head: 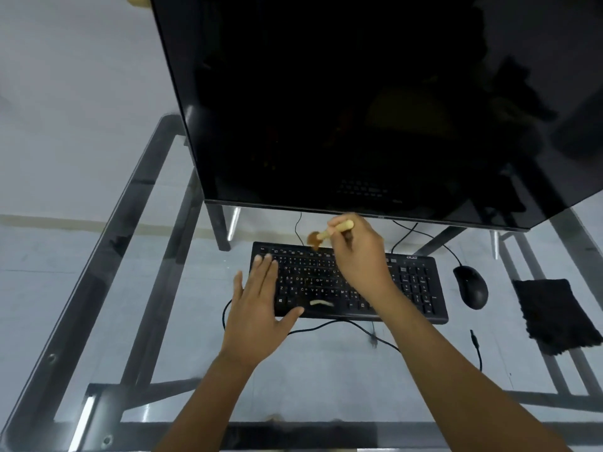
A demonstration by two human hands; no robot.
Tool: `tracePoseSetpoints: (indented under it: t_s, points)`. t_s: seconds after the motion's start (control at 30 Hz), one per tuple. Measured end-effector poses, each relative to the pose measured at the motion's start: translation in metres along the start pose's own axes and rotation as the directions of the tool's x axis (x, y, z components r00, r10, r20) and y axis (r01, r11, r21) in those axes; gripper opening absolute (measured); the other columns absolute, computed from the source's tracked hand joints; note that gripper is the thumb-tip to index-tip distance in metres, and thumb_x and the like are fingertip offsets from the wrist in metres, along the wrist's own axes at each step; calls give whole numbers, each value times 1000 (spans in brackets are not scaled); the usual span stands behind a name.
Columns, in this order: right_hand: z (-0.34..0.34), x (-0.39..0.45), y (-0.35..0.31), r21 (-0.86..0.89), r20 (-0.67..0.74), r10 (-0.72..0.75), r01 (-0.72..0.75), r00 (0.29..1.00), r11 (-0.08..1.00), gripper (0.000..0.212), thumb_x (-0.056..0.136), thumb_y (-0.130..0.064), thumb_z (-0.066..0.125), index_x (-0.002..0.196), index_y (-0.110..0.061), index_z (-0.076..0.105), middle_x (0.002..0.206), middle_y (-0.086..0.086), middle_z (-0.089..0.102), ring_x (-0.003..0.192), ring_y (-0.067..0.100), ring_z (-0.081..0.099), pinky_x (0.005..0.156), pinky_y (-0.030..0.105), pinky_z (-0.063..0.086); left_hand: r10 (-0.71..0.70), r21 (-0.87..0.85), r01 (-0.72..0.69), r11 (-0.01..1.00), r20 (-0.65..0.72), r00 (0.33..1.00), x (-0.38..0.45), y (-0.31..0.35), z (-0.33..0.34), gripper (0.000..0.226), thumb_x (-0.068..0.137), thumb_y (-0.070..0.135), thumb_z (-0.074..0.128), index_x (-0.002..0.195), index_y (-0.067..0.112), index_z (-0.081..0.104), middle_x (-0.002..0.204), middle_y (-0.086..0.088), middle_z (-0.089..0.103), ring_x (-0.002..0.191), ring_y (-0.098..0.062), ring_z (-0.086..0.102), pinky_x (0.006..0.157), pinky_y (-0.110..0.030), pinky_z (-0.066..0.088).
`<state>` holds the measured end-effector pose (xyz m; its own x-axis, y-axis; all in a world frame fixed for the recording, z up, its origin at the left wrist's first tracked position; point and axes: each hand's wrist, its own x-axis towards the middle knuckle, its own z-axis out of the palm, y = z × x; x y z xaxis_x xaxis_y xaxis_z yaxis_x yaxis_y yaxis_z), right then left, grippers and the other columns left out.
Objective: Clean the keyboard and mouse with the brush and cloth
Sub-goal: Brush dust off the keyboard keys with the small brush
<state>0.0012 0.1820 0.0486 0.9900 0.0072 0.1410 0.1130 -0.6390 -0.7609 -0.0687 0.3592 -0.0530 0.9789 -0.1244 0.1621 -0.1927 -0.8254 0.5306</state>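
**Brushing the top row, keyboard steadied by a flat palm**

Forearms reach in from the near edge of the glass desk. At the left end of the keyboard the left hand lies flat, fingers straight and slightly spread over the keys, thumb out along the near edge. The right hand has its fingers curled round the pale handle of the brush.

Likely slips: the bristles sit right at the far edge of the keyboard, so a long stroke would flick dust onto the glass beneath the monitor or snag the thin cable there. Pressing too hard could splay the bristles. If the left hand lifts, the keyboard may skate on the smooth glass.

The brush lies roughly left to right, tilted, with its brown tuft pointing left and down at the top key row and its handle end up to the right; the tuft is blurred, so actual contact is probable, not certain. The mouse and dark cloth lie untouched to the right of the keyboard.
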Motion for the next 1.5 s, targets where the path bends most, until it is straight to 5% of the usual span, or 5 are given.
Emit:
tracePoseSetpoints:
  t_s: [0.9, 1.07, 1.2, 1.37, 1.5]
  points:
    - [-47, -2, 36, -54, 221, 221, -215, 950, 975, 9, 97, -18, 54, 95, -11, 59, 75, -2, 68, 67, 7, 68, 65, 28, 59, 74, 163, -101, 981, 162, 984, 9, 33, 38, 98, 81, 75, 44, 146, 4, 31, 158, -8, 19, 147, -20, 7, 117, -44, 8]
    - [-51, -1, 40, -8, -52, 150, -151, 987, 989, 7, 97, -10, 52, 93, -8, 58, 76, -7, 64, 63, -8, 62, 53, 8, 45, 63, 177, -91, 980, 158, 985, 9, 34, 38, 95, 83, 73, 42, 147, 4, 29, 158, -7, 18, 147, -20, 8, 118, -42, 7]
    - [-52, -5, 38, -34, 292, 225, -225, 930, 974, 8, 96, -13, 54, 91, -13, 60, 74, -3, 68, 68, 18, 69, 64, 32, 59, 68, 188, -97, 977, 155, 986, 8, 33, 39, 94, 83, 72, 42, 147, 3, 29, 158, -8, 19, 147, -20, 8, 117, -42, 7]
    - [-64, -6, 47, -35, -73, 116, -118, 991, 992, 11, 96, -10, 52, 87, -13, 58, 81, 0, 67, 64, 6, 66, 58, 16, 52, 66, 225, -102, 969, 161, 985, 9, 38, 37, 95, 82, 71, 44, 146, 2, 31, 158, -9, 19, 147, -20, 7, 117, -46, 6]
    - [-72, -19, 48, -88, 343, 174, -153, 923, 984, 10, 96, -16, 55, 89, -19, 61, 76, -4, 68, 67, 8, 66, 58, 23, 54, 80, 212, -118, 970, 181, 980, 12, 48, 41, 95, 82, 72, 42, 147, 3, 29, 159, -8, 15, 148, -19, 3, 117, -47, 4]
